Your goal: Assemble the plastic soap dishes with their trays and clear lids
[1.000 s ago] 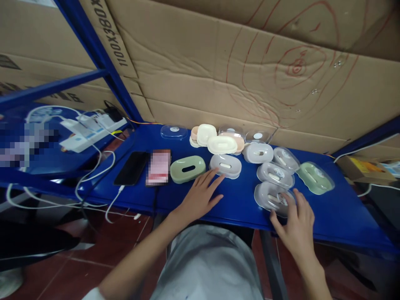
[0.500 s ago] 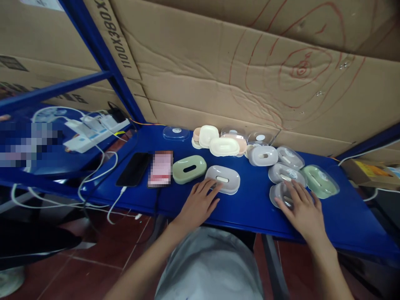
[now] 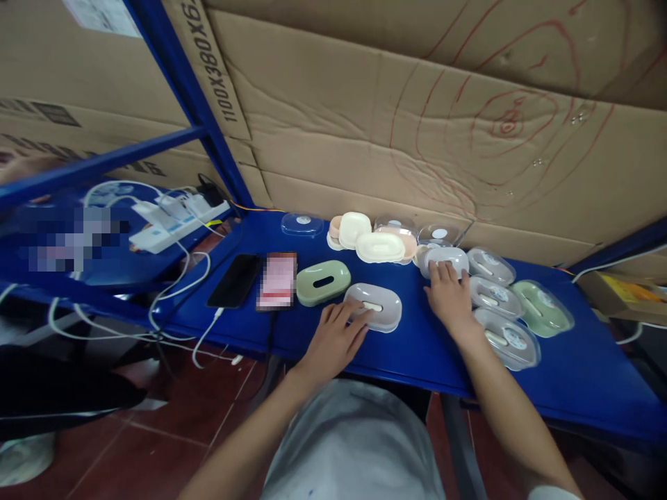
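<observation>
My left hand [image 3: 336,338] lies flat on the blue table [image 3: 406,347], fingers spread, its fingertips touching the near edge of a grey oval soap box [image 3: 376,306]. My right hand [image 3: 449,295] reaches to the back, fingers stretched out onto another grey box [image 3: 448,258]. Three clear-lidded grey boxes [image 3: 495,298] and a green lidded one [image 3: 542,308] lie right of that hand. A green box without lid [image 3: 323,282] sits left of my left hand.
Cream and pink boxes [image 3: 372,244] and clear lids [image 3: 302,222] line the cardboard wall. Two phones [image 3: 235,280] lie at the left with cables. A power strip [image 3: 171,222] sits on the neighbouring blue shelf. A blue upright post [image 3: 192,90] rises at the left.
My right hand left the nearest lidded grey box at the right and moved back-left onto the grey box by the wall. My left hand pulled its grey box slightly nearer.
</observation>
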Available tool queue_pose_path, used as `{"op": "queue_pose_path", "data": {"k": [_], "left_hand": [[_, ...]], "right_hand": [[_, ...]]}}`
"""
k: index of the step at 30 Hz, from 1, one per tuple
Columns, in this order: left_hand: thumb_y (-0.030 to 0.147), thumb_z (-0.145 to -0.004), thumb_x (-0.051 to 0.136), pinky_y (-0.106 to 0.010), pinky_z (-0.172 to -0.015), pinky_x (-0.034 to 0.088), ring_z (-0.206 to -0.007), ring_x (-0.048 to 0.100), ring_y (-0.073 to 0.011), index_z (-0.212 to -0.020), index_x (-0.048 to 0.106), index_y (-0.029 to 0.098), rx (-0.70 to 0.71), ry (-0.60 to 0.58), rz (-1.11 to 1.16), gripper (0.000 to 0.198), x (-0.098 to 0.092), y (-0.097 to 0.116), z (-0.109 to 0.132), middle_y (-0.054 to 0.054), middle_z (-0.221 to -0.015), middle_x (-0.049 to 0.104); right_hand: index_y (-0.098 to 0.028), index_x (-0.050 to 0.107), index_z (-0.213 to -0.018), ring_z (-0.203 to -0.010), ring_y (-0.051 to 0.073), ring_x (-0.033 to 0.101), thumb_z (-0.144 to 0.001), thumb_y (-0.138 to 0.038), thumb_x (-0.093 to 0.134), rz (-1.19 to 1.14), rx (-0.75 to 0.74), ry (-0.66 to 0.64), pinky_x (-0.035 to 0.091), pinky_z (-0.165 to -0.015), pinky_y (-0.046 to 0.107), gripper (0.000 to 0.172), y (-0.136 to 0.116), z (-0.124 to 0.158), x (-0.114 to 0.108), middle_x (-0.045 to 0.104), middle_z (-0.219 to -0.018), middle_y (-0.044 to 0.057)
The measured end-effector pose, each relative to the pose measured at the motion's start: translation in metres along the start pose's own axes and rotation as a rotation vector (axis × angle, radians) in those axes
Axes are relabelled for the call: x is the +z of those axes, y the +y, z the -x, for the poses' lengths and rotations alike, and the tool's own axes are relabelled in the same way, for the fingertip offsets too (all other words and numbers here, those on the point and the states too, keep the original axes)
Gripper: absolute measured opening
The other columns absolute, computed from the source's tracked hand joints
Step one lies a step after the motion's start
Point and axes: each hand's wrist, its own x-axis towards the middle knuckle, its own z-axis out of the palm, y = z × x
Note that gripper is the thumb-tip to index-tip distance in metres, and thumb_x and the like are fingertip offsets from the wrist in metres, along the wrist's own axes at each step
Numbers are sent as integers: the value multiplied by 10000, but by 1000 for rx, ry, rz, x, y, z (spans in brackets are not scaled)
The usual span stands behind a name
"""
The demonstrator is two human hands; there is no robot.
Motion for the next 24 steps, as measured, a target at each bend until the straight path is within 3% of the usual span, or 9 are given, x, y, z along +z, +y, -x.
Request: {"op": "queue_pose_path", "data": {"k": [3,8,10,12,16,18,21,24], "left_hand": [[216,-1083,503,-511,-1098,454,-1285,620,-316,-1405,650,270,-7,67,-79,359,-9,-7,-28,-109,-1396,678],[172,-965,687,-581,-1137,429,-1418,520,-407,-1379,661,195,-62,19,-203,415,-8,-31,-113,-166,-1560,562],[123,-940,701,-560,-1115,455,-1356,574,-390,-1215,731,168,-39,-2,-190,280,-5,-40,-138,-166,-1433,662],[129,-963,686,-514,-1075,494,-1263,637,-349,-1134,749,165,-26,7,-168,186,-7,-46,-148,-141,-1267,742],[252,-1030,669,-448,-1060,532,-1224,667,-287,-1211,724,174,-39,114,-111,204,-32,-41,-121,-109,-1242,754],[279,-1026,690,-432,-1048,554,-1165,696,-263,-1169,735,191,6,268,24,173,-54,-29,-93,-82,-1170,772],[219,-993,740,-395,-1056,560,-1135,714,-223,-1167,723,217,61,411,92,176,-88,-5,-49,-44,-1150,771],[73,-938,761,-382,-1090,550,-1183,702,-224,-1166,713,198,95,410,67,264,-106,14,-10,-57,-1150,767]], "right_hand": [[-63,642,-1359,-1156,351,684,-1130,-323,343,-28,-4,28,356,-1163,684,457,-2,-11,13,747,-1131,234],[-112,694,-1268,-1059,288,702,-1147,-473,325,-54,-89,44,446,-1111,558,530,-12,-8,1,758,-1088,166],[-149,695,-1274,-1041,271,705,-1141,-443,395,-71,-113,66,482,-1063,502,441,-20,-2,-13,769,-1116,133],[-181,685,-1301,-1044,267,702,-1127,-384,468,-105,-138,104,494,-1023,471,343,-34,13,-31,775,-1149,110],[-222,611,-1435,-1050,254,694,-1075,-248,591,-245,-227,170,427,-1091,485,361,-83,70,-69,784,-1115,88],[-235,624,-1419,-1011,228,691,-1075,-241,593,-299,-279,131,378,-1142,484,346,-111,97,-79,789,-1051,61],[-206,686,-1300,-967,206,678,-1090,-284,581,-333,-339,90,390,-1117,456,247,-139,110,-75,779,-998,43],[-175,710,-1244,-940,208,676,-1078,-291,610,-327,-363,76,458,-992,419,226,-143,95,-56,771,-996,58]]}}
